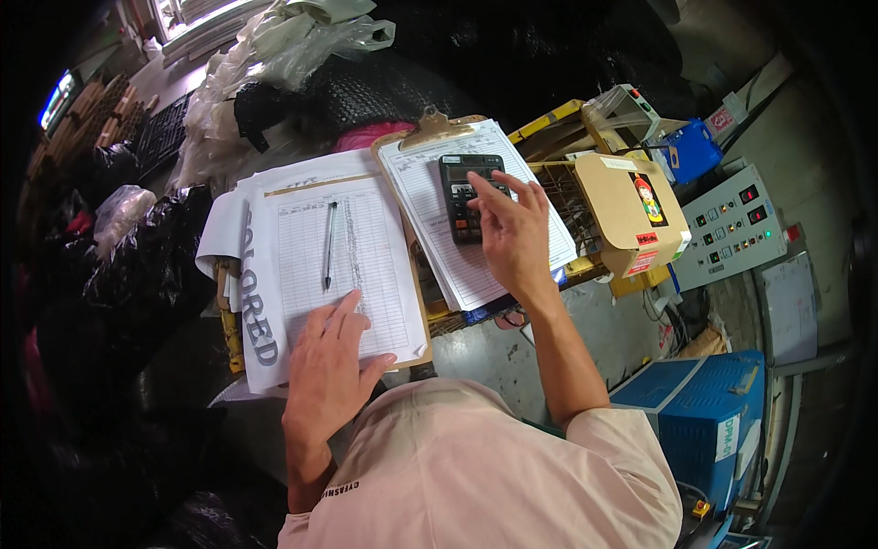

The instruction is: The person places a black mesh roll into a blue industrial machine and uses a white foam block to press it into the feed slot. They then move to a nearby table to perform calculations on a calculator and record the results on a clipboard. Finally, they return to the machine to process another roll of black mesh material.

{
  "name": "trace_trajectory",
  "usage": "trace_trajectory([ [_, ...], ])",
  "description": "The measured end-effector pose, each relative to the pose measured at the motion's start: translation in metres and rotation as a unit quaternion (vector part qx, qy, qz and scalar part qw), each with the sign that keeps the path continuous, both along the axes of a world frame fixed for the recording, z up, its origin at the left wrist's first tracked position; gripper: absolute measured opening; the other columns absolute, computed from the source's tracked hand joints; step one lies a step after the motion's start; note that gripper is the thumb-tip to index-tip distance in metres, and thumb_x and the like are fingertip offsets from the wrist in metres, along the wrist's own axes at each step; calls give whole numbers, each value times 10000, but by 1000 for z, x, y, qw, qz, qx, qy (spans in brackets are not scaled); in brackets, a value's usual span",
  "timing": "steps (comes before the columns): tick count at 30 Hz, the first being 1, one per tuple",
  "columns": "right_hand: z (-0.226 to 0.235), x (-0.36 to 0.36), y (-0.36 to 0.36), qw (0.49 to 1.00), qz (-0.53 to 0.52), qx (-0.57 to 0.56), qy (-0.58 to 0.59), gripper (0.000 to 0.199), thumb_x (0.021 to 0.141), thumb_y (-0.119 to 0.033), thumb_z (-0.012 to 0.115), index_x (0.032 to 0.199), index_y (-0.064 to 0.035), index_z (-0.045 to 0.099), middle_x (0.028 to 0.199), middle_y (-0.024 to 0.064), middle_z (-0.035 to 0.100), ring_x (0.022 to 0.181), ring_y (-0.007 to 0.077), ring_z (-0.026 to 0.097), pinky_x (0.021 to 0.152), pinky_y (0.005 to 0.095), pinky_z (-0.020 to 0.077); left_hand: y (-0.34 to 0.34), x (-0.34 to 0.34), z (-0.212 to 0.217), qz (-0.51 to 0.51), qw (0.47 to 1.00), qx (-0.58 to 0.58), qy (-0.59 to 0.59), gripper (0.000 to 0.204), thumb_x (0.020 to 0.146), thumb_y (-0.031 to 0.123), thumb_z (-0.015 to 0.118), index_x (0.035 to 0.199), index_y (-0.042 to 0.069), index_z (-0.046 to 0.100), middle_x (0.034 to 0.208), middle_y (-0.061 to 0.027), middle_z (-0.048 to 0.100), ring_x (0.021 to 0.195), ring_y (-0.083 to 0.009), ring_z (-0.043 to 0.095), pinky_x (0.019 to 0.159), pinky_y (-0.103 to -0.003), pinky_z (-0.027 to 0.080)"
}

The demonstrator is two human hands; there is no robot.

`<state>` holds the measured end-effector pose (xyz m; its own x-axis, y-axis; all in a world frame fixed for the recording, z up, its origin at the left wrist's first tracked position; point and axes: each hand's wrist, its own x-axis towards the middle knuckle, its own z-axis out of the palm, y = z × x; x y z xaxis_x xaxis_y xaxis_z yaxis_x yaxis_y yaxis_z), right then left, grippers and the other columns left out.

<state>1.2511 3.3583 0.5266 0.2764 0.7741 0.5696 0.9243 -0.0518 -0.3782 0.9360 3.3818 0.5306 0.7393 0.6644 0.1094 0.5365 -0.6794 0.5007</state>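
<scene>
We are laying our left hand on the lower part of a printed, ruled sheet, its fingers parted and gripping nothing. Our right hand is hovering over a dark calculator, fingers loosely curled and spread, not closing on anything; we cannot tell whether a fingertip is touching a key. The calculator is lying at a slight tilt on the papers of a clipboard, to the right of the ruled sheet. A pen is resting lengthwise on that sheet, its lower end pointing toward us, just beyond the left fingers, with no hand holding it. As we are judging it, a wrong key is the likeliest slip, since the right fingers are bunching over small buttons and hiding some of them from us. The calculator could also be sliding if we are pressing hard, because loose paper is lying under it. The pen could be rolling off if the left hand is nudging it or the sheet is tipping. A corner of the sheet is curling up near our thumb, so a passing wrist could be catching it, shifting the rows and making us lose our line.
</scene>
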Motion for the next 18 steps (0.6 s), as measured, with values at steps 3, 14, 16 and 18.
trace_trajectory([
  [3, 0, 4, 0, 1000, 9, -8, -1, 459, 999, -6, 643, 1430, -135, 732, 1005, 22, 832, 1392, 278, 612, 1264, 556, 301, 0, -1, -2, 1, 1000, 3, -2, 467, 909, 301, 855, 1208, 1, 657, 1578, -202, 584, 1397, -416, 533, 1133, -515, 478],
  [14, 7, -6, -29, 1000, 12, 12, 24, 446, 979, 16, 642, 1400, -95, 740, 990, 26, 830, 1343, 293, 644, 1239, 521, 328, 3, -3, -4, -3, 1000, 3, -16, 480, 884, 256, 870, 1223, 10, 635, 1574, -185, 592, 1368, -431, 550, 1120, -518, 480],
  [16, -1, -5, -22, 1000, 20, -5, 24, 438, 989, 10, 641, 1404, -90, 739, 993, 25, 833, 1343, 291, 644, 1237, 523, 330, 2, -4, -5, -5, 1000, 7, -16, 480, 886, 257, 868, 1226, 11, 635, 1574, -187, 593, 1366, -432, 550, 1122, -517, 479],
  [18, 0, -4, -17, 1000, 16, -5, 22, 417, 1013, -8, 648, 1411, -93, 740, 997, 20, 840, 1342, 280, 640, 1237, 518, 337, 2, -4, -4, -5, 1000, 5, -12, 474, 894, 271, 864, 1222, 8, 643, 1575, -191, 591, 1378, -423, 545, 1130, -514, 476],
])
